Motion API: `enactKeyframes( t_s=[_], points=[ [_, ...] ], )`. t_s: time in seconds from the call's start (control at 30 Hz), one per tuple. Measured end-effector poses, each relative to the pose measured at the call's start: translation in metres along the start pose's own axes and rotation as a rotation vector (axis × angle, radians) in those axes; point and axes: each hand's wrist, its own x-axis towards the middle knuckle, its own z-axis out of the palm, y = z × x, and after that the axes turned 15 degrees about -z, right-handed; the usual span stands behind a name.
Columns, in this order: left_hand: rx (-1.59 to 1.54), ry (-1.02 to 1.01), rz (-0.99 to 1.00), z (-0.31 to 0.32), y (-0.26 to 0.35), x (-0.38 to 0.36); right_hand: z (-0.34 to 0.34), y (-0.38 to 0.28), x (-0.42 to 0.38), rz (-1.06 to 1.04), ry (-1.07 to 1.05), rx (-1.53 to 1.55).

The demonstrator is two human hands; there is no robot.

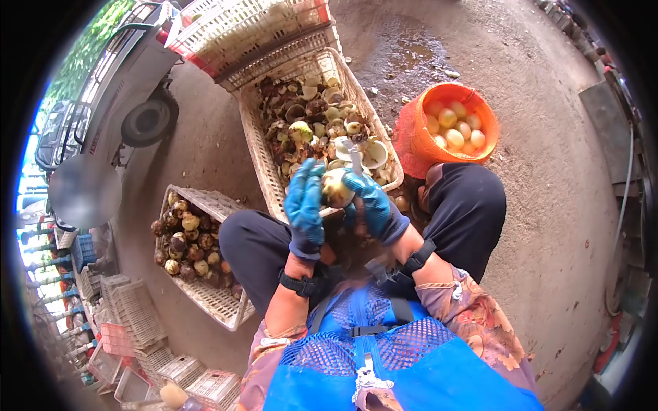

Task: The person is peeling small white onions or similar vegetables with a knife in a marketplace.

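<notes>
My left hand (303, 205), in a blue glove, is closed against the side of an onion (336, 188) with brown and pale skin. On the onion's other side is my right hand (375, 207), also gloved in blue, its fingers curled. A pale, narrow blade, apparently a small knife (354, 156), sticks up from the right hand; its handle is hidden. Both hands are over the near end of a long crate (253, 137) full of onion peels (291, 109) and cut layers.
An orange bucket (409, 133) of peeled onions stands at the right. To the left, a tilted crate (229, 316) holds unpeeled onions (188, 236). Stacked crates (253, 34) rise behind the peel crate. A parked vehicle (130, 75) and more crates (137, 308) are farther left.
</notes>
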Motion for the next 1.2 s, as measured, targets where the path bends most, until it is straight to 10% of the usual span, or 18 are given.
enactKeyframes(
  t_s=[0.1, 0.2, 0.37, 0.63, 0.8, 1.2],
  points=[
    [-0.261, 0.081, -0.26, -0.011, -0.018, 0.002, 0.009, 0.001, -0.007, 0.009, 0.175, 0.124],
    [-0.762, -0.377, -0.519, -0.012, -0.028, -0.002, 0.02, 0.014, -0.002, -0.089, 0.178, 0.207],
    [-0.94, -0.26, -0.569, 0.002, -0.005, -0.004, 0.022, 0.014, -0.009, -0.208, 0.114, -0.496],
    [-0.87, 0.024, -0.803, -0.028, -0.014, 0.009, 0.009, 0.016, -0.008, -0.642, -0.055, -1.525],
    [-0.901, 0.083, -0.823, -0.04, -0.021, 0.019, 0.001, 0.006, -0.018, -0.579, -0.428, -1.822],
    [-0.808, -0.005, -0.84, -0.046, -0.032, 0.02, -0.004, 0.01, -0.02, -0.399, -0.595, -2.038]
  ],
)
